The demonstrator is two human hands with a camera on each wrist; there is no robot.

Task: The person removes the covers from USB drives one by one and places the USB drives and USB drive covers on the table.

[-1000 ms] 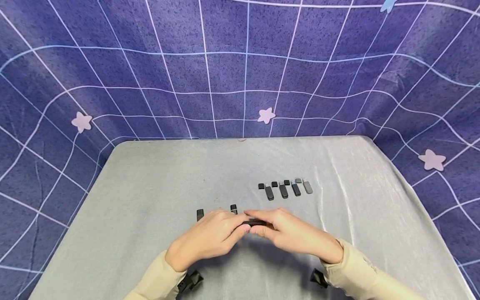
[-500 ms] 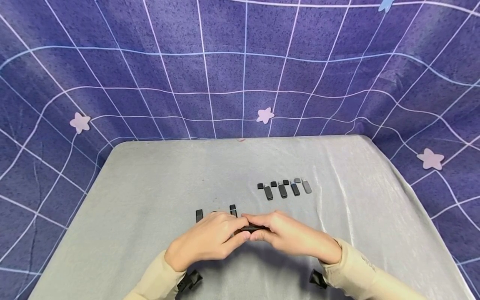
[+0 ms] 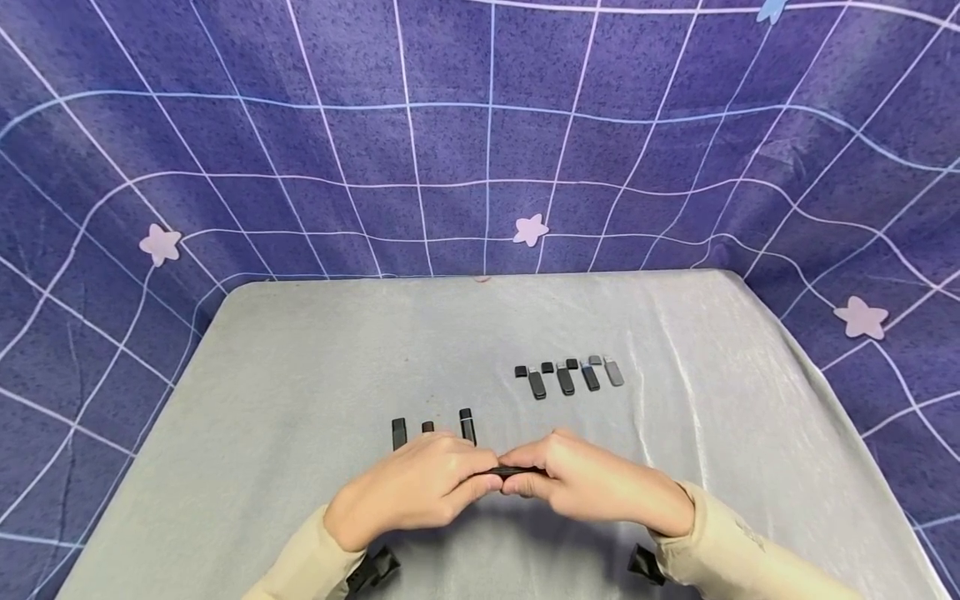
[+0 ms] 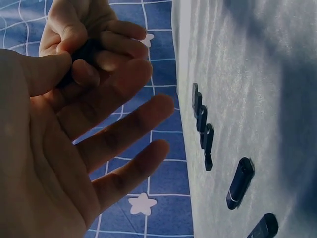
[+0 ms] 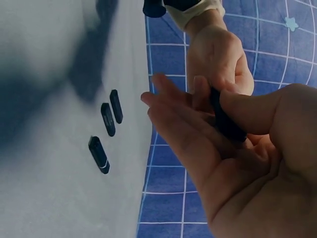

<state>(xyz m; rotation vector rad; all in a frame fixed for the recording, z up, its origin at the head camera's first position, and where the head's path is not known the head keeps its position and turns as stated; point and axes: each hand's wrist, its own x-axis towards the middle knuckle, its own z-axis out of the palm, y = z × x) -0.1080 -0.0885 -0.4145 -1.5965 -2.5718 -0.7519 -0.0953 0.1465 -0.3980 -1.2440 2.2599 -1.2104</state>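
Observation:
Between my two hands is a slim black USB flash drive (image 3: 519, 471), held level above the table. My left hand (image 3: 420, 483) pinches one end between thumb and index finger; its other fingers are spread in the left wrist view. My right hand (image 3: 592, 483) pinches the opposite end, and in the right wrist view the dark drive (image 5: 228, 121) lies under the thumb. The fingertips of both hands meet, so whether a cap is on is hidden. Just beyond my left hand lie a black capped drive (image 3: 467, 425) and two more dark drives, partly covered by the hand.
Farther back to the right, several uncapped drives lie in a row, among them a black one (image 3: 566, 380) and a grey one (image 3: 613, 372), with small caps (image 3: 521, 372) beside them. Grey cloth covers the table (image 3: 337, 350). A purple gridded curtain (image 3: 450, 142) surrounds it.
Both hands have come toward the person with the USB flash drive between them. More of the drives beyond my left hand now shows. The row at the back has not moved.

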